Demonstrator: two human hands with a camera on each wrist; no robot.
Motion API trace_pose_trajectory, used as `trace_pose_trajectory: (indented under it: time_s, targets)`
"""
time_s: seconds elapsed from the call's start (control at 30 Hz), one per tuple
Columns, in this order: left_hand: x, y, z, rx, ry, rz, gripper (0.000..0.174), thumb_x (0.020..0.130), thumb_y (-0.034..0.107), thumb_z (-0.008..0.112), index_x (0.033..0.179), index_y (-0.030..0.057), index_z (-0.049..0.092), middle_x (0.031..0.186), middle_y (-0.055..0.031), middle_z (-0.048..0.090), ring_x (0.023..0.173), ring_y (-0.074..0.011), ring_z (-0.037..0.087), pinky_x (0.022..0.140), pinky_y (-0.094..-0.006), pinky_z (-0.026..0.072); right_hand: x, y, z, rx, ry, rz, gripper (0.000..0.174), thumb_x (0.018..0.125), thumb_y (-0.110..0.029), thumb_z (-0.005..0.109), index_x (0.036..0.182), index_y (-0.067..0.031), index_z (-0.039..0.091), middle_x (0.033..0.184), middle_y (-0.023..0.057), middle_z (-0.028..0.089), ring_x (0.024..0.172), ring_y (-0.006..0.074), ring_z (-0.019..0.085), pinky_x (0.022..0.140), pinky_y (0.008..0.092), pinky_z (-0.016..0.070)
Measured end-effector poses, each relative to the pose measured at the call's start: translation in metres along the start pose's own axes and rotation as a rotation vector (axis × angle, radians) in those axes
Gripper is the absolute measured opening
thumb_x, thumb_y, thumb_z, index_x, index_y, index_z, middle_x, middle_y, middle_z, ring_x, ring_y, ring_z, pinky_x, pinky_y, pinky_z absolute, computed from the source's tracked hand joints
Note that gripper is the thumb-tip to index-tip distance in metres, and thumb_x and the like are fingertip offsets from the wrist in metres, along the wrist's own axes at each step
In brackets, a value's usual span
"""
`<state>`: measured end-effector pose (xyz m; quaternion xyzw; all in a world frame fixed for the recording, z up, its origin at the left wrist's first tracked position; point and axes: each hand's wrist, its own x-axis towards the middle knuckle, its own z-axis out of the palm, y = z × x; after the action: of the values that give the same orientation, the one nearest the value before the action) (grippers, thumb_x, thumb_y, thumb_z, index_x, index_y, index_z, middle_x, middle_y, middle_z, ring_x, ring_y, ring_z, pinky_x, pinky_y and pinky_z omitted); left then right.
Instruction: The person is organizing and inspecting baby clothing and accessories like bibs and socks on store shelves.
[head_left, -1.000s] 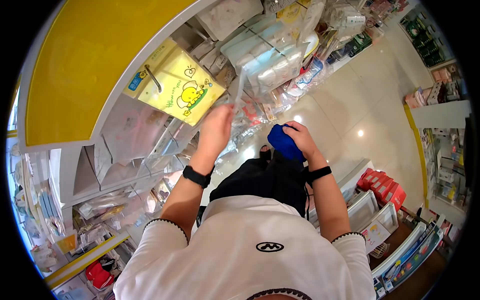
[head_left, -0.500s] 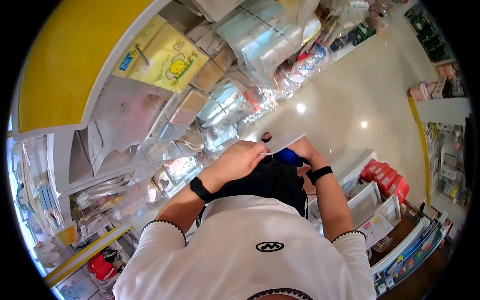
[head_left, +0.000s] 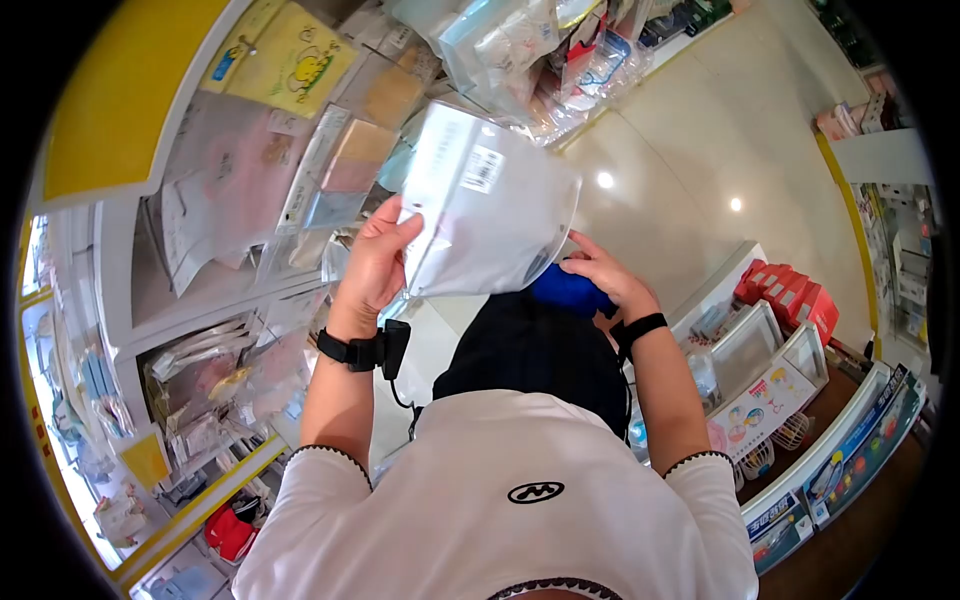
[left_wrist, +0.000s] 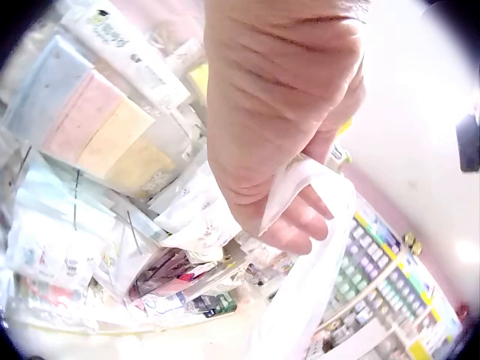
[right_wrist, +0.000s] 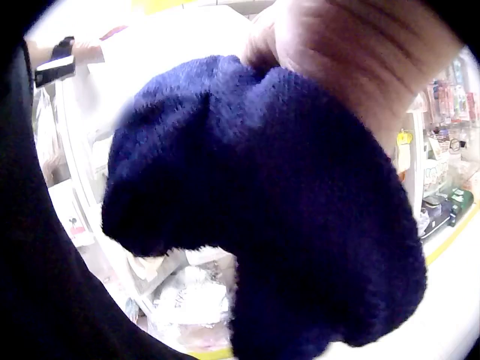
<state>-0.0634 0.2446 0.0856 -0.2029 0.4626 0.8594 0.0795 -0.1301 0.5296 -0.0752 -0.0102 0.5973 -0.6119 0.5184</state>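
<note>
My left hand [head_left: 378, 258] pinches a flat white package [head_left: 500, 225] by its left edge, thumb lying on the near face. A barcode label is on the face turned to the head camera. In the left wrist view the package's edge [left_wrist: 289, 187] passes between thumb and curled fingers. My right hand [head_left: 618, 285] grips a fuzzy blue cloth [head_left: 568, 290], bunched and hanging in folds. Its raised fingertips come right at the package's lower right edge. The right wrist view is largely filled by the blue cloth [right_wrist: 300, 202].
Hanging packets crowd the rack at the left, among them a yellow one with an elephant picture [head_left: 300, 60]. Red boxes [head_left: 790, 300] stand behind white bins at the right. Tiled floor [head_left: 680, 140] stretches ahead.
My left hand has come away from the rack with the white package, lowered it before the body, then lifted it flat-side up. The right hand keeps the blue cloth near the thigh.
</note>
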Motion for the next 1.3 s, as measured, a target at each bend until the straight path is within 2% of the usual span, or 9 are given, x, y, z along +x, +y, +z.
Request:
trace_pose_trajectory:
  time_s: [0.17,0.3,0.43,0.5,0.7,0.87,1.0,1.17,1.3]
  targets:
    - [-0.017,-0.008,-0.009,-0.218,0.03,0.073,0.033,0.087,0.003,0.047,0.12,0.0017,0.048,0.113,-0.0107,0.058,0.099,-0.0207,0.058,0.087,-0.0336,0.048,-0.01,-0.013,0.012,0.384,-0.399,-0.098,0.08,0.072,-0.022,0.064,0.14,-0.0107,0.025,0.099,0.0077,0.055,0.09,0.0174,0.054,0.086,0.0288,0.0412]
    - [-0.035,0.001,0.006,-0.251,-0.012,0.085,0.034,0.087,0.005,0.048,0.121,0.0023,0.047,0.112,-0.0114,0.058,0.099,-0.0209,0.058,0.087,-0.0343,0.0479,-0.025,-0.044,0.037,0.548,-0.494,-0.075,0.079,0.07,-0.02,0.064,0.139,-0.0086,0.027,0.093,0.0035,0.054,0.085,0.0124,0.054,0.079,0.0242,0.043]
    - [-0.059,0.029,0.01,0.004,0.06,0.165,0.029,0.086,0.007,0.054,0.114,0.0031,0.052,0.103,-0.0062,0.061,0.09,-0.0134,0.059,0.081,-0.0279,0.0476,-0.023,-0.043,0.049,0.391,-0.408,-0.159,0.037,0.076,-0.016,0.061,0.11,-0.0016,0.054,0.1,0.0071,0.058,0.098,0.0176,0.054,0.089,0.0294,0.0423]
    - [-0.078,0.052,0.005,0.275,0.178,0.139,0.027,0.086,0.011,0.057,0.112,0.0043,0.054,0.099,-0.0021,0.062,0.086,-0.0089,0.057,0.078,-0.0242,0.0457,-0.016,-0.046,0.052,0.373,-0.523,-0.106,0.037,0.078,-0.016,0.061,0.111,-0.0026,0.052,0.096,0.0051,0.058,0.089,0.016,0.057,0.082,0.0281,0.0461]
    - [-0.19,0.153,0.026,0.541,0.34,0.787,0.024,0.087,0.008,0.052,0.11,0.0009,0.053,0.1,-0.0047,0.061,0.09,-0.0114,0.059,0.081,-0.025,0.0464,-0.022,-0.081,0.078,0.313,-0.723,-0.121,0.064,0.077,-0.019,0.064,0.132,-0.0044,0.035,0.091,0.0022,0.058,0.085,0.0121,0.057,0.076,0.0232,0.0456]
    - [-0.263,0.211,-0.053,0.157,0.687,1.13,0.022,0.089,0.006,0.047,0.11,0.0015,0.049,0.105,-0.0107,0.06,0.092,-0.0193,0.061,0.084,-0.0317,0.0497,-0.011,-0.076,0.084,0.192,-0.693,-0.085,0.063,0.077,-0.021,0.064,0.132,-0.0051,0.038,0.09,0.0017,0.057,0.084,0.0116,0.056,0.076,0.0226,0.0445]
    - [-0.294,0.218,-0.117,0.009,0.943,1.032,0.021,0.088,0.008,0.048,0.107,-0.0002,0.05,0.103,-0.0108,0.061,0.092,-0.0204,0.061,0.079,-0.0318,0.051,-0.008,-0.07,0.081,0.208,-0.661,-0.073,0.06,0.077,-0.022,0.064,0.129,-0.0046,0.041,0.09,0.0019,0.056,0.084,0.0125,0.056,0.078,0.0237,0.0449]
    - [-0.337,0.238,-0.21,-0.053,1.055,0.78,0.018,0.086,0.011,0.052,0.099,-0.0011,0.052,0.093,-0.0118,0.062,0.08,-0.0223,0.063,0.069,-0.0344,0.0524,-0.002,-0.072,0.078,0.214,-0.562,-0.081,0.052,0.079,-0.017,0.061,0.127,-0.005,0.045,0.087,0.0011,0.056,0.084,0.0108,0.055,0.078,0.0231,0.0438]
    - [-0.341,0.252,-0.224,0.031,1.28,0.715,0.016,0.082,0.007,0.055,0.095,-0.0015,0.053,0.087,-0.0131,0.062,0.074,-0.0231,0.062,0.065,-0.0353,0.0514,0.007,-0.071,0.083,0.245,-0.571,-0.092,0.052,0.081,-0.02,0.059,0.128,-0.0037,0.042,0.096,0.0066,0.06,0.087,0.0146,0.06,0.08,0.0267,0.0483]
